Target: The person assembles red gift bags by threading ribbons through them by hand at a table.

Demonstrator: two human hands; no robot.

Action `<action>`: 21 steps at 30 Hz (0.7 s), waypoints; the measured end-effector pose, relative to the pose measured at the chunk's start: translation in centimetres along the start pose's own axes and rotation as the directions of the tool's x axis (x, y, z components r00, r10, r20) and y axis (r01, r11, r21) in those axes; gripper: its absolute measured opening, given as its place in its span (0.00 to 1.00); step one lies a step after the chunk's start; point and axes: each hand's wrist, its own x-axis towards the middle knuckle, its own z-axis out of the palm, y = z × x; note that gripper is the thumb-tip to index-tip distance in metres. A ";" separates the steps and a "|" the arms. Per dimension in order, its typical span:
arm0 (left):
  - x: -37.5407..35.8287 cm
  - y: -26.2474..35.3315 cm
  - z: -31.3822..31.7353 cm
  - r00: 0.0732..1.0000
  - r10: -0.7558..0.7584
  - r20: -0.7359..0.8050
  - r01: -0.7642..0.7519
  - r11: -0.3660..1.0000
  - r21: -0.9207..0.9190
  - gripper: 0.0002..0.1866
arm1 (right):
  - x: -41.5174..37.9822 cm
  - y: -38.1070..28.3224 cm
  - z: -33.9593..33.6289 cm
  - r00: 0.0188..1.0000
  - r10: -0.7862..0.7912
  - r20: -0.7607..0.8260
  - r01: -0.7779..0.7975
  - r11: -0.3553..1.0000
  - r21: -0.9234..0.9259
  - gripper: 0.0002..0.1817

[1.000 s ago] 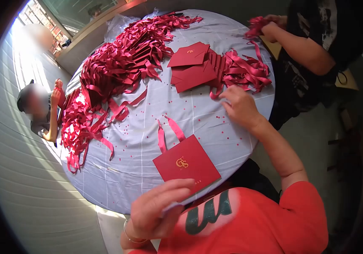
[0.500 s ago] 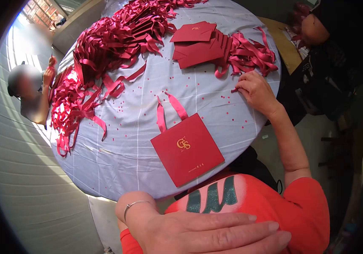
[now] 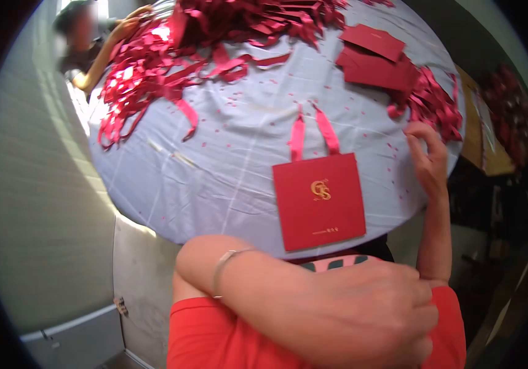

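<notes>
Close to the camera, in front of a red shirt, is my left hand [image 3: 368, 307], seen from its back and blurred. Its fingers are curled in, and whatever they may hold is hidden. At the table's right edge my right hand [image 3: 428, 154] has thumb and fingers bent together in a pinch. A tiny reddish bit shows at the fingertips, too small to name. The hand is nearest to a bundle of ribbon handles [image 3: 433, 101]. Between the hands, near the front edge, lies a flat red gift bag [image 3: 319, 212] with gold lettering, its two ribbon handles [image 3: 328, 135] pointing away.
Several red bags [image 3: 377, 71] lie overlapped on the round cloth-covered table [image 3: 214, 178]. A large heap of bags and ribbons [image 3: 147, 74] covers the far left. Small red dots are scattered about. Another person's arm [image 3: 104, 58] reaches in behind the heap.
The view has swung, so the table sits further up and right. My left hand has gone from stretched flat to curled. My right hand stays pinched at the table's right side.
</notes>
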 end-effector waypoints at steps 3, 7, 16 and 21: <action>-0.7 -2.5 2.7 0.956 -0.152 0.252 0.063 0.943 0.327 0.09 | 0.5 -3.4 0.3 0.980 0.189 0.062 -0.195 0.857 0.477 0.04; -1.2 -5.1 3.2 0.907 -0.370 0.201 0.252 0.860 0.443 0.07 | 3.1 -3.9 3.2 0.966 -0.154 0.206 0.171 0.983 -0.066 0.03; -5.9 -9.0 -1.6 0.822 -0.504 -0.266 0.507 0.433 0.745 0.07 | 2.1 -2.5 5.9 0.911 0.230 0.341 -0.347 0.875 0.337 0.05; -7.1 -10.5 -2.8 0.656 -0.643 -0.395 0.726 0.396 0.562 0.07 | 1.7 -2.6 6.1 0.926 0.090 0.366 -0.219 0.920 0.326 0.05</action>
